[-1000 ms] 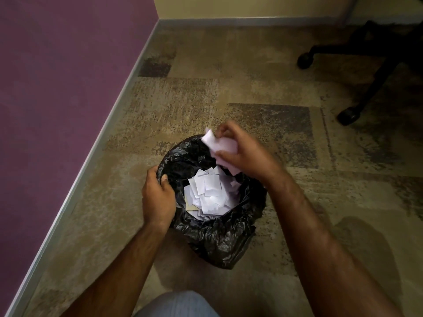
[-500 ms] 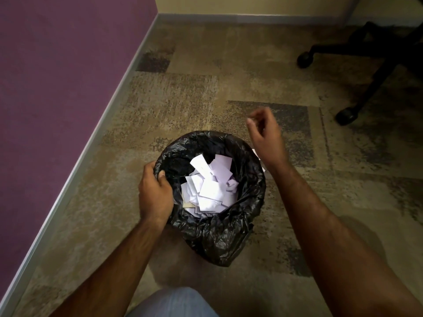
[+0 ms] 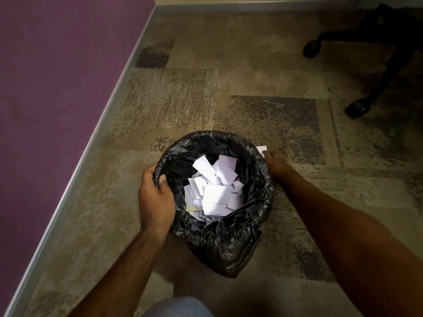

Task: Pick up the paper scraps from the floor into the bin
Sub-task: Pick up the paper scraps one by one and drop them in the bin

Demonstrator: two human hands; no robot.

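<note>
Nearest to me, the left hand [image 3: 155,200] grips the near-left rim of the round bin lined with a crinkled black plastic bag [image 3: 229,245], thumb hooked inside, fingers curled over the liner, steadying it on the mottled beige-and-brown carpet [image 3: 229,83]. Inside the bin sits a loose heap of small white rectangular paper scraps [image 3: 214,191], so by the look of it most of the job is done.

Over on the right, the right hand [image 3: 275,163] is down at the carpet just beside the bin's far-right edge, fingertips touching one last white paper scrap [image 3: 262,149]. Has it got hold? Can't tell; the fingers are partly hidden and slightly blurred. The slip lies flat, mostly tucked behind the bin rim, so I can't judge its long axis or which way it points.

I'd say lifting that slip and dropping it in is what remains. Farther off, right, stands a black wheeled office chair base [image 3: 370,65]; left, a purple wall [image 3: 57,76].
</note>
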